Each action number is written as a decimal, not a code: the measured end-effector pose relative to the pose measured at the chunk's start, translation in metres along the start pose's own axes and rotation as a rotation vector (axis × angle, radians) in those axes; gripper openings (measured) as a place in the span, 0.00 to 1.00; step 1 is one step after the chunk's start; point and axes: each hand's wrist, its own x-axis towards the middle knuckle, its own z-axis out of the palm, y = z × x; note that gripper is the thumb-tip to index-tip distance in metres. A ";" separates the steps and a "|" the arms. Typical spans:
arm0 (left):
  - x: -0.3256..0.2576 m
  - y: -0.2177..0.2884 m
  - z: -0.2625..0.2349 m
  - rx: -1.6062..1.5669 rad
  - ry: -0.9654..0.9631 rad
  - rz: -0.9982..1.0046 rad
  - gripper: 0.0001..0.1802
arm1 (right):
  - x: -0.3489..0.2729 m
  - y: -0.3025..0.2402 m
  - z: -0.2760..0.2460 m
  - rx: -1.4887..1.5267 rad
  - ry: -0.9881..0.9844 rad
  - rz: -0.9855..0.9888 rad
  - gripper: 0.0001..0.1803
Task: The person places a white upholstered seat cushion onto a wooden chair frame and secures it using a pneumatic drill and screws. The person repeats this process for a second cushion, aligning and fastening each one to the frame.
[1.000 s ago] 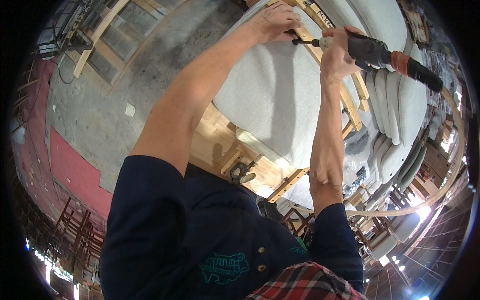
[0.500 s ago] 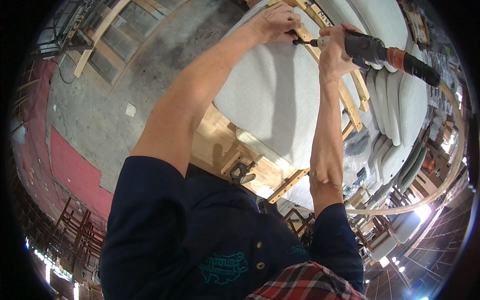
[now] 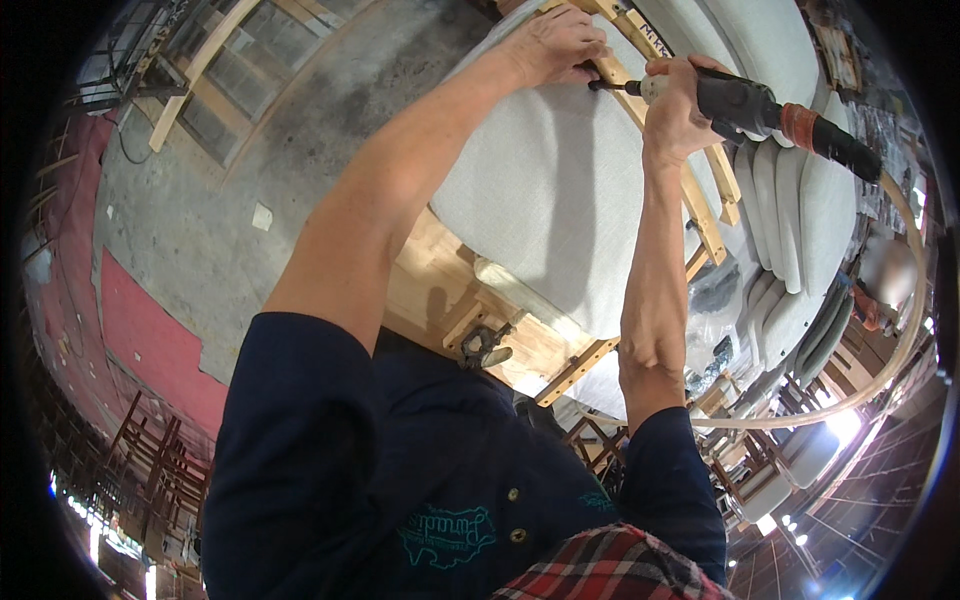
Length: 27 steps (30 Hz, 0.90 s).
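My right hand is wrapped around a black air screwdriver with an orange band and a hose. The driver points left, and its thin bit crosses a pale wooden strip drilled with holes. The bit ends at a small dark piece beside the fingers of my left hand. Those fingers are bent and pressed together by the strip; what they pinch, if anything, is hidden. Beneath both hands lies a large grey fabric-covered panel, with shadows of my arms across it.
A wooden bench carries a toggle clamp and a short wooden bar near me. Grey padded panels are stacked at right, within the curve of the pale hose. A wooden frame stands at far left.
The screwdriver and my right hand have shifted slightly right and down. My left hand stays almost in place. A blurred person has come into view at the far right.
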 end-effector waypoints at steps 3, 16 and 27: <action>-0.006 -0.002 0.007 -0.005 0.010 0.001 0.35 | 0.001 -0.001 0.001 -0.140 -0.051 -0.116 0.07; 0.002 0.002 0.003 0.041 0.090 0.087 0.67 | -0.001 -0.006 0.006 -0.020 -0.014 0.000 0.06; -0.004 -0.007 0.012 -0.012 0.130 0.114 0.56 | -0.002 -0.007 0.007 -0.085 -0.037 -0.078 0.05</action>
